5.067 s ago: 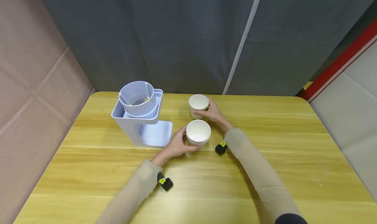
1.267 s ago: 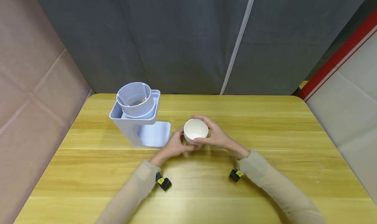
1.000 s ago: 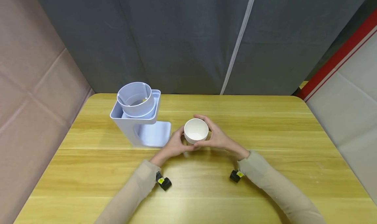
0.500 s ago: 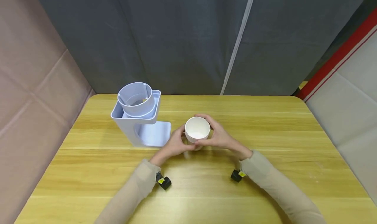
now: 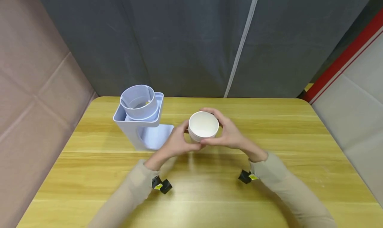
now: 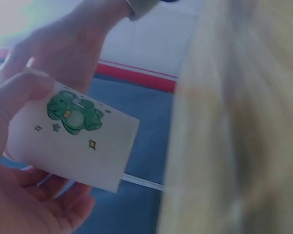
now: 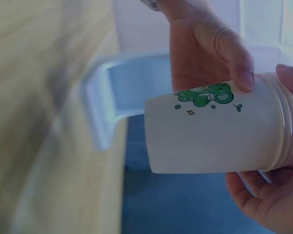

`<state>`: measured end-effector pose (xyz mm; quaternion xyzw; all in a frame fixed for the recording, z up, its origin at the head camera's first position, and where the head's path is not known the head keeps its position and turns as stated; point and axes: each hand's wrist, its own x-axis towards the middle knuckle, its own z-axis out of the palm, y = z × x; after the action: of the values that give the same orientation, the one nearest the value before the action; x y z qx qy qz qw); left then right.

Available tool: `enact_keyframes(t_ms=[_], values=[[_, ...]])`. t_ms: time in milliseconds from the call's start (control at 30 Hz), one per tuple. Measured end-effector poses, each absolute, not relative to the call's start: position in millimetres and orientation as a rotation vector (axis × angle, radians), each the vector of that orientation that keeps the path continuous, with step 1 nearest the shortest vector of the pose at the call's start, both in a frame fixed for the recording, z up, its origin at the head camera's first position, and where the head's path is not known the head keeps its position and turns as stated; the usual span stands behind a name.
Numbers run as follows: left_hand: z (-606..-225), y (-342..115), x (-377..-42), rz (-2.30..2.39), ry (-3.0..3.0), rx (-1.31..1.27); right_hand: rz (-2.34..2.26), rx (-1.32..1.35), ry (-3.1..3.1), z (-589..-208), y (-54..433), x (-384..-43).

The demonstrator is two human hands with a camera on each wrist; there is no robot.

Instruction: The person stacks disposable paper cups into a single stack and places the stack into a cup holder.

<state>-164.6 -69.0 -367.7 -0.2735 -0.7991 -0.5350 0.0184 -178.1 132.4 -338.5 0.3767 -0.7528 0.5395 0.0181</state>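
A stack of nested white paper cups [image 5: 203, 124] stands mouth up between both hands in the head view. In the right wrist view several rims are packed together at the top of the paper cup stack [image 7: 210, 131], and its base is off the tabletop. Green cartoon animals are printed on the outer wall. My left hand [image 5: 176, 141] grips the stack from the left, thumb along the near side. From the right, my right hand [image 5: 228, 133] curls round it near the rims, fingers behind and thumb in front. The inner cups are mostly hidden.
To the left, a pale blue plastic stand [image 5: 128, 131] bears a round open holder [image 5: 139, 103] on top and has a flat base plate. The wooden table [image 5: 269, 134] reaches back to a dark grey curtain [image 5: 179, 41].
Earlier my right hand held a separate cup behind the left hand's; it was brought over and nested. Since half a second ago both hands have raised the stack, shifting it slightly right and back.
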Motion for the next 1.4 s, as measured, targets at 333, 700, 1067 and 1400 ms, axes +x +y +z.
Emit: enact_keyframes(t_ms=[333,700,1067,1400], values=[[-315.1,-77.5,-153.2,-1.640,-2.473,-0.857,1.645,1.279,-2.258,-291.7,124.1,-174.0],[-258.8,-102.7,-156.3,-1.536,-2.437,-0.874,1.604,1.322,-2.190,-237.3,99.3,-179.9],[-218.6,-145.7,-160.5,-1.476,-2.440,-0.786,1.760,1.420,-2.044,-205.3,50.1,-201.6],[-199.7,-177.9,-167.4,-1.636,-2.329,-0.730,1.819,1.476,-2.060,-183.7,10.7,-220.6]])
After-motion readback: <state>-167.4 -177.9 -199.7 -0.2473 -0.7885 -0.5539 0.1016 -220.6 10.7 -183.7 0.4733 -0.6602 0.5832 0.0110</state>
